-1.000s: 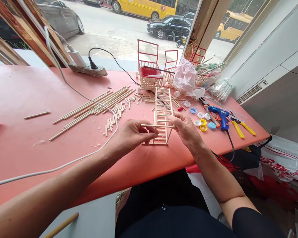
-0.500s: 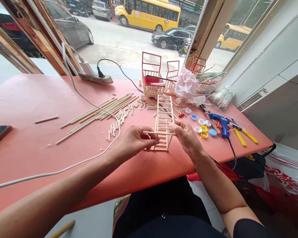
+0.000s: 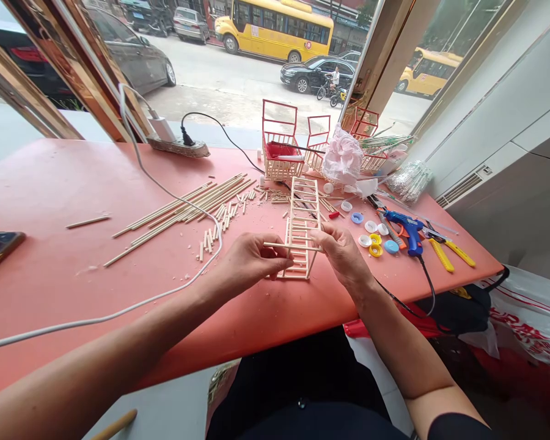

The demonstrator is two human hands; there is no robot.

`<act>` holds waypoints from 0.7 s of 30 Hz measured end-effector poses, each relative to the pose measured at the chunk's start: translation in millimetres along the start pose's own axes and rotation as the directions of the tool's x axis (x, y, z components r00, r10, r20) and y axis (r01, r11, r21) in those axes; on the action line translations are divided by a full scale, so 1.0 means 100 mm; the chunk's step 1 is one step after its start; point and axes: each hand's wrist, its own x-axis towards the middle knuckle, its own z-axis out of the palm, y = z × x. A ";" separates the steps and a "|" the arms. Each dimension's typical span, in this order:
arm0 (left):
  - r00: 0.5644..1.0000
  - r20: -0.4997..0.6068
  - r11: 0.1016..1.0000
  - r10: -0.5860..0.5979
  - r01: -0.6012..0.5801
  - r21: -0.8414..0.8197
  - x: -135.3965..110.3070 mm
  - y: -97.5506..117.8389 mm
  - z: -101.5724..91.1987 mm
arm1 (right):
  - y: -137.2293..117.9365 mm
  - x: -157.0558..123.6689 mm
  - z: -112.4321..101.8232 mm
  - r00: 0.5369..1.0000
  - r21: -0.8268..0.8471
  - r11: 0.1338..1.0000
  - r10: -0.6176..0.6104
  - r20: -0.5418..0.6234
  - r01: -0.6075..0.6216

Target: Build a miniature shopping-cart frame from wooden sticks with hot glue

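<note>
A small ladder-like frame of pale wooden sticks (image 3: 305,198) stands on the pink table in front of me, with rungs running toward its far end. A thin stick (image 3: 275,245) lies across its near part and sticks out to the left. At that left end my left hand (image 3: 256,256) is closed, thumb and fingers pinched around the near left corner of the frame. My right hand (image 3: 343,250) pinches the frame's right side near the crossing stick's other end. Its fingertips partly hide the joint there.
Long sticks (image 3: 187,208) and short cut pieces (image 3: 208,238) lie to the left, beside a white cable (image 3: 165,300). Bottle caps (image 3: 374,238), a blue glue gun (image 3: 410,232) and yellow-handled pliers (image 3: 441,255) are at right. Behind stands a red-trimmed stick basket (image 3: 282,156). A phone (image 3: 0,247) lies far left.
The hands and the frame hold almost the same pose; the right fingers have shifted very slightly. The whole view has moved a little. Outside, a rider has moved left past the black car.
</note>
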 end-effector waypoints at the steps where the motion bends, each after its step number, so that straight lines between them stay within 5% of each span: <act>1: 1.000 0.000 1.000 -0.003 0.003 -0.003 0.00 0.01 0.00 | 0.00 0.00 0.00 1.000 -0.002 1.000 -0.003 0.002 0.003; 21: 1.000 0.013 1.000 -0.012 0.012 -0.013 0.00 -0.01 -0.01 | 0.02 0.01 -0.01 1.000 0.000 1.000 0.000 0.007 0.000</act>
